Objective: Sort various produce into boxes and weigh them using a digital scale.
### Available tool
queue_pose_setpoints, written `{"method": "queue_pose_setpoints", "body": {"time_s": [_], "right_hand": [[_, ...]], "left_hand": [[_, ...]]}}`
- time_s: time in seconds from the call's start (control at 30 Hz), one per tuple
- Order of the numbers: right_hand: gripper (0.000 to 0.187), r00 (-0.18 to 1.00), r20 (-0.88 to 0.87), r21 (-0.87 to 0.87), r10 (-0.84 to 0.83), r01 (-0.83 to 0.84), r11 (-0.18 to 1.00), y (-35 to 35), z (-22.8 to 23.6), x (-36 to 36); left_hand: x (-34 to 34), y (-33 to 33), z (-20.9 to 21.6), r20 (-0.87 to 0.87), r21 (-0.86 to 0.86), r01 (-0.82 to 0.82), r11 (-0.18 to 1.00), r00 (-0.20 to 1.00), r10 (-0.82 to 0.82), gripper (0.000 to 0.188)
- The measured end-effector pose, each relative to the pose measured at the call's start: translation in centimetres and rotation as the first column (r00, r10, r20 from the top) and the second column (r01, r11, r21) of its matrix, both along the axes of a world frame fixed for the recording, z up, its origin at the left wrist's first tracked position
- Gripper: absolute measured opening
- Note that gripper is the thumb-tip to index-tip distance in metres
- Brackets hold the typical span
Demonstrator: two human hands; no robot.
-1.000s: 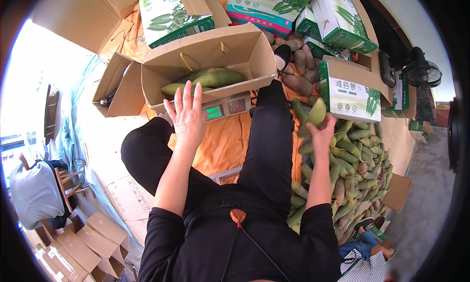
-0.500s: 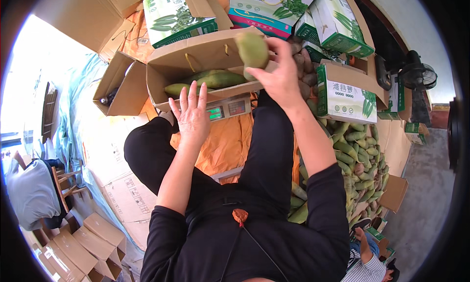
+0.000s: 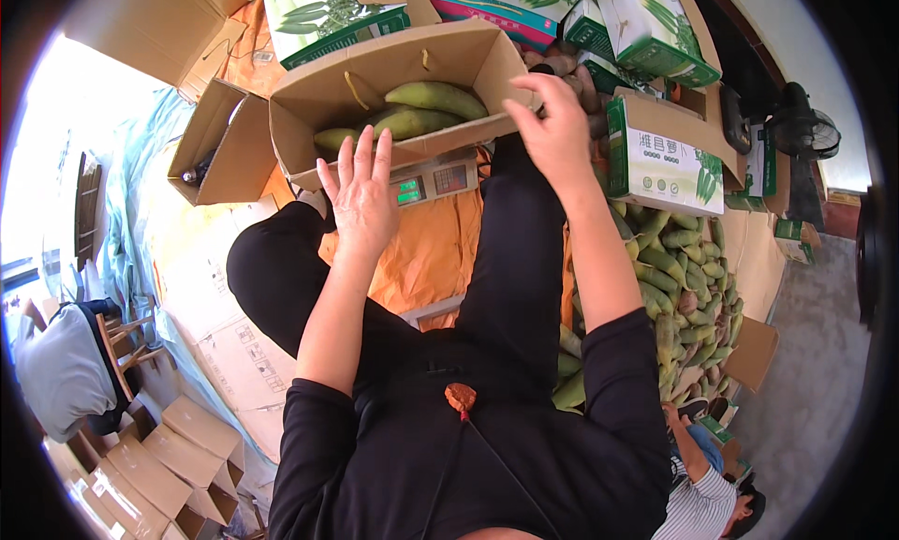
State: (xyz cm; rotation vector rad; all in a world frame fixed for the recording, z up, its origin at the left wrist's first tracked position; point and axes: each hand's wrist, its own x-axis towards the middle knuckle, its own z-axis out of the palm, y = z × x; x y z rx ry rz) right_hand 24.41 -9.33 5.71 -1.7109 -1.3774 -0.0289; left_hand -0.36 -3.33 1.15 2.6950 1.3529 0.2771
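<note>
An open cardboard box point(image 3: 309, 153) with yellow cord handles stands in front of my knees. Several long green radishes point(image 3: 435, 98) lie inside it. A scale with a lit green display point(image 3: 409, 192) shows under the box's near edge. My left hand point(image 3: 361, 193) is open, its spread fingers reaching up against the near wall of the box. At the box's right end my right hand point(image 3: 559, 133) holds nothing, thumb and forefinger apart beside the corner.
A large heap of green radishes point(image 3: 688, 268) lies to my right. Printed cartons point(image 3: 665, 161) stand at the right and far side, with a black fan point(image 3: 803, 133) beyond. Another open box point(image 3: 225, 151) sits at the left. At lower right is another person point(image 3: 702, 498).
My right hand has let go of a green radish, which now lies in the box, and moved slightly right. My left hand stays near the same place.
</note>
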Motion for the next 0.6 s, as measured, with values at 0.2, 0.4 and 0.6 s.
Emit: {"method": "queue_pose_setpoints", "body": {"time_s": [0.2,0.4,0.6], "right_hand": [[0.018,0.851,-0.441,-0.215,-0.285,0.208,0.954,-9.1,-6.8,4.2],[0.015,0.786,-0.444,-0.556,-0.43,0.135,0.82,-19.1,-21.0,3.0],[0.026,0.212,-0.759,-0.634,-0.615,-0.027,0.773,-26.4,-24.3,-1.3]], "left_hand": [[0.4,0.0,0.3,0.044,-0.01,0.03,1.0,0.999,-0.029,0.081],[-0.1,-0.1,0.1,0.054,0.001,0.015,1.0,0.998,-0.015,0.08],[-0.2,-0.1,0.1,0.023,0.009,0.008,1.0,1.0,-0.009,0.083]]}}
